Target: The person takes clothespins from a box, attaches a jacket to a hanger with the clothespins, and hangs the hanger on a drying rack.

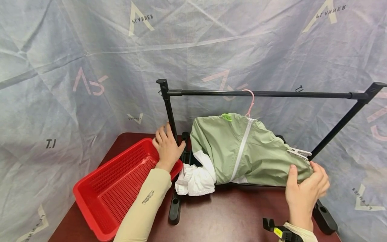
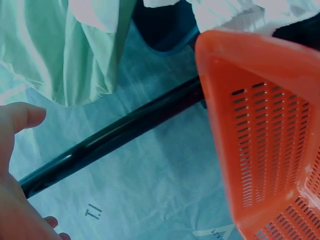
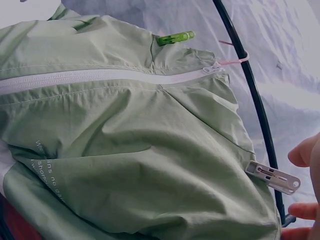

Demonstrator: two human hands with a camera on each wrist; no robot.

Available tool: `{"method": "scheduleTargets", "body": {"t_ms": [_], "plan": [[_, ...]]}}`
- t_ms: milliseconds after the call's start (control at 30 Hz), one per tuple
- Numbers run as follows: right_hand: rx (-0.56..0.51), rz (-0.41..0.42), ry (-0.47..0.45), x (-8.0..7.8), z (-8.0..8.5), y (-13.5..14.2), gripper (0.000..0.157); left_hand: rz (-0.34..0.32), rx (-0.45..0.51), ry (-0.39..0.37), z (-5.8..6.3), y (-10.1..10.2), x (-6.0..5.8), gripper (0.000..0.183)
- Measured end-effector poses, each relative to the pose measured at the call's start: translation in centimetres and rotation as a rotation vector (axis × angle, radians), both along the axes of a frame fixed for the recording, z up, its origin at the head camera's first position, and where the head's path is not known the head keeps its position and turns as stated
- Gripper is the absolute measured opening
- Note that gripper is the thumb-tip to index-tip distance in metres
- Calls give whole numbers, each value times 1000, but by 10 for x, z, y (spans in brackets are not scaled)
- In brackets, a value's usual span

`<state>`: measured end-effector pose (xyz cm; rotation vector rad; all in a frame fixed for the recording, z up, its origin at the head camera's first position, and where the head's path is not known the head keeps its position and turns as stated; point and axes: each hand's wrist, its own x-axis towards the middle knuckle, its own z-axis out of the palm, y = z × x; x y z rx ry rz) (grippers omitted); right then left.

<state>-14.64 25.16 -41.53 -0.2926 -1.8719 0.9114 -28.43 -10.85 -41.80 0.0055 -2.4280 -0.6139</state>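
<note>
A light green zip jacket with white trim hangs on a pink hanger from a black rack. A green clothespin sits at its upper left; a pale clothespin is clipped on its right shoulder edge. My right hand is at the jacket's right sleeve, just below that pale clothespin, thumb and fingers spread apart. At the rack's left post, my left hand reaches up with fingers extended and thumb apart, holding nothing. Its wrist is over the far end of a red basket.
The rack's top bar crosses above the jacket, and its feet stand on a dark red table. White gathered cloth hangs beside the basket's rim. A grey printed curtain surrounds the table.
</note>
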Motion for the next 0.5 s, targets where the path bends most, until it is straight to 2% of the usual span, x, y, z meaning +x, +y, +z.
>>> {"method": "scheduleTargets", "body": {"t_ms": [267,500], "plan": [[34,14,27,1,-1,-1,57,-36,24,-106,9,0,12,106],[45,18,68,1,-3,-2,58,-66,52,-141,13,0,26,108]]}}
